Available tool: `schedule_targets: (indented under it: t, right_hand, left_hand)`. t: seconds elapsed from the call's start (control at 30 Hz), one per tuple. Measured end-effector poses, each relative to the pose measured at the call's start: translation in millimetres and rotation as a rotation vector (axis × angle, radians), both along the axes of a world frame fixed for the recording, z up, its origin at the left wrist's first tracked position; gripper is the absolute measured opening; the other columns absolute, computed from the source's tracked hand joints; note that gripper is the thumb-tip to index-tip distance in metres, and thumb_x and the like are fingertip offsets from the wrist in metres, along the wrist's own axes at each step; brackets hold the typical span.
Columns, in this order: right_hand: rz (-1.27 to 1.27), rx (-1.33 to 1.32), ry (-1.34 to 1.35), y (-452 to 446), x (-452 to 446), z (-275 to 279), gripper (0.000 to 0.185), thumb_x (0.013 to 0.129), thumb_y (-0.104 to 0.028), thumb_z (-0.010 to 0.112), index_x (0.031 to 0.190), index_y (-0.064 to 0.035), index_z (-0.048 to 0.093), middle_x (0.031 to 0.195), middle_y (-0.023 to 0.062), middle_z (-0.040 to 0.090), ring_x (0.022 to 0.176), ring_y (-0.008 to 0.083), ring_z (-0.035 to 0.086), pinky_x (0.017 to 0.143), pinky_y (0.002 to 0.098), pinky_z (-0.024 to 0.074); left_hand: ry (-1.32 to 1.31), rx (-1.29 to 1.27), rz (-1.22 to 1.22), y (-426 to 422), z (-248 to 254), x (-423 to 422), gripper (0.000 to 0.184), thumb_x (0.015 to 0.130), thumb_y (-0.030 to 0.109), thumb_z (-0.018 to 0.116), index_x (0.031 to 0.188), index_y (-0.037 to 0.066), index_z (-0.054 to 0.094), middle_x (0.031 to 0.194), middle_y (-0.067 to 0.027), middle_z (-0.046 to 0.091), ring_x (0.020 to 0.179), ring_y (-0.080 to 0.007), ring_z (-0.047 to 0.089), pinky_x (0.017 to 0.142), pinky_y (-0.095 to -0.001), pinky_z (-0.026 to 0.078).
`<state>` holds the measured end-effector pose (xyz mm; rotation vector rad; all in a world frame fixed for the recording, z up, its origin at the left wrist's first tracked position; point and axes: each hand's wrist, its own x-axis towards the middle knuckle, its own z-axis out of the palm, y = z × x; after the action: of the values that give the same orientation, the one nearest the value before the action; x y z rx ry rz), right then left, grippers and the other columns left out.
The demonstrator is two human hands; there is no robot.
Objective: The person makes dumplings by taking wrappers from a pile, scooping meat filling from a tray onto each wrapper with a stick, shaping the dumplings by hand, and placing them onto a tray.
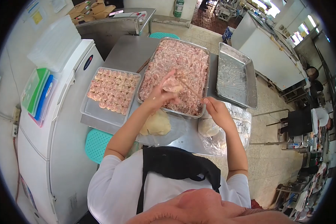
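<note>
My left hand [162, 93] is over the near part of a large metal tray of minced meat [179, 56], holding a thin dough wrapper [171, 85] with some filling on it. In my right hand [215, 108], at the tray's near right corner, is the end of a thin stick [192, 90]; its other end reaches the wrapper. A stack of pale dough wrappers [156, 123] lies on plastic below my left wrist. To the left, a plastic tray [102, 116] holds rows of filled dumplings [114, 89].
An empty metal tray [235, 76] stands right of the meat. Plastic bags of dough [231, 130] lie near my right forearm. A white freezer [59, 123] borders the left side, with teal stools [97, 145] beside the metal table [127, 50]. Another person [319, 117] is at far right.
</note>
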<state>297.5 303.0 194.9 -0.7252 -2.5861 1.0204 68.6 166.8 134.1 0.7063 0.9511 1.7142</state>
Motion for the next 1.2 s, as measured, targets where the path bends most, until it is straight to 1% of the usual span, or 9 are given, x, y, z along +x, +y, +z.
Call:
schedule_targets:
  t: [0.13,0.23,0.37,0.67,0.73,0.77,0.83,0.93,1.2]
  right_hand:
    - [0.145,-0.008,-0.040,-4.5,9.6,15.7,0.033,0.100,-0.029,0.050,0.107,-0.0004,0.065,0.069,0.0105,0.058,0.063,0.0156,0.050,0.063,0.0301,0.0442]
    - [0.243,-0.038,-0.028,-1.4,10.2,3.8,0.030,0.099,-0.027,0.052,0.110,-0.0018,0.065,0.074,0.0098,0.061,0.064,0.0151,0.051,0.064,0.0295,0.0451]
    - [0.329,-0.084,0.066,19.4,3.5,-43.2,0.025,0.098,-0.023,0.055,0.110,-0.0034,0.066,0.079,0.0108,0.063,0.065,0.0148,0.054,0.066,0.0309,0.0463]
    - [0.093,0.511,0.096,15.0,1.0,-72.3,0.021,0.091,-0.027,0.061,0.107,-0.0146,0.066,0.081,0.0134,0.060,0.073,0.0342,0.062,0.062,0.0435,0.0492]
    - [0.060,0.465,-0.078,45.4,3.8,-107.9,0.021,0.091,-0.028,0.060,0.107,-0.0136,0.066,0.084,0.0140,0.062,0.075,0.0350,0.063,0.063,0.0446,0.0493]
    - [0.032,0.435,-0.246,60.1,4.6,-114.7,0.022,0.092,-0.028,0.059,0.106,-0.0126,0.066,0.088,0.0146,0.063,0.077,0.0357,0.063,0.064,0.0457,0.0494]
    - [0.019,0.390,-0.273,63.0,16.0,-88.1,0.028,0.094,-0.033,0.054,0.108,-0.0123,0.068,0.086,0.0143,0.064,0.083,0.0341,0.065,0.069,0.0452,0.0495]
    - [0.050,0.033,-0.001,70.3,39.6,-65.9,0.031,0.096,-0.029,0.055,0.115,-0.0076,0.067,0.102,0.0185,0.068,0.091,0.0344,0.066,0.079,0.0379,0.0505]
    - [0.240,0.024,-0.015,54.3,19.3,-50.8,0.025,0.094,-0.024,0.059,0.111,-0.0076,0.067,0.091,0.0141,0.065,0.081,0.0315,0.064,0.072,0.0364,0.0503]
  left_hand:
    - [1.142,0.264,0.187,13.6,0.6,-1.9,0.053,0.078,0.010,0.071,0.128,0.007,0.053,0.114,-0.0106,0.064,0.095,-0.0226,0.065,0.083,-0.0353,0.051]
    - [1.023,0.135,-0.237,15.0,9.4,-8.3,0.049,0.076,0.016,0.076,0.120,0.006,0.059,0.108,-0.0094,0.068,0.091,-0.0205,0.065,0.082,-0.0342,0.051]
    - [1.098,0.382,-0.244,23.6,-0.9,-11.1,0.045,0.073,0.021,0.077,0.111,0.003,0.062,0.096,-0.0109,0.069,0.088,-0.0179,0.064,0.079,-0.0332,0.050]
    - [0.911,-0.280,0.030,47.0,-72.7,-24.1,0.045,0.074,0.029,0.078,0.108,0.003,0.065,0.099,-0.0132,0.068,0.086,-0.0235,0.065,0.080,-0.0344,0.050]
    - [2.111,0.036,-0.237,50.9,-81.4,-29.3,0.049,0.076,0.032,0.078,0.114,0.005,0.063,0.108,-0.0140,0.067,0.093,-0.0190,0.065,0.083,-0.0330,0.050]
    - [2.112,0.029,-0.234,43.6,-69.8,-18.1,0.049,0.076,0.032,0.078,0.114,0.005,0.063,0.108,-0.0140,0.067,0.093,-0.0190,0.065,0.083,-0.0330,0.050]
    - [1.168,-0.367,0.153,20.1,-17.1,14.7,0.046,0.079,0.027,0.076,0.120,0.012,0.061,0.118,-0.0089,0.064,0.093,-0.0209,0.063,0.083,-0.0338,0.050]
    - [0.797,-0.359,-0.067,20.7,16.3,17.9,0.056,0.076,0.030,0.077,0.126,0.014,0.058,0.128,-0.0096,0.059,0.107,-0.0258,0.060,0.096,-0.0371,0.045]
    - [1.263,-0.396,-0.135,40.7,8.3,21.7,0.048,0.073,0.029,0.079,0.113,0.009,0.063,0.115,-0.0123,0.065,0.106,-0.0271,0.058,0.093,-0.0395,0.044]
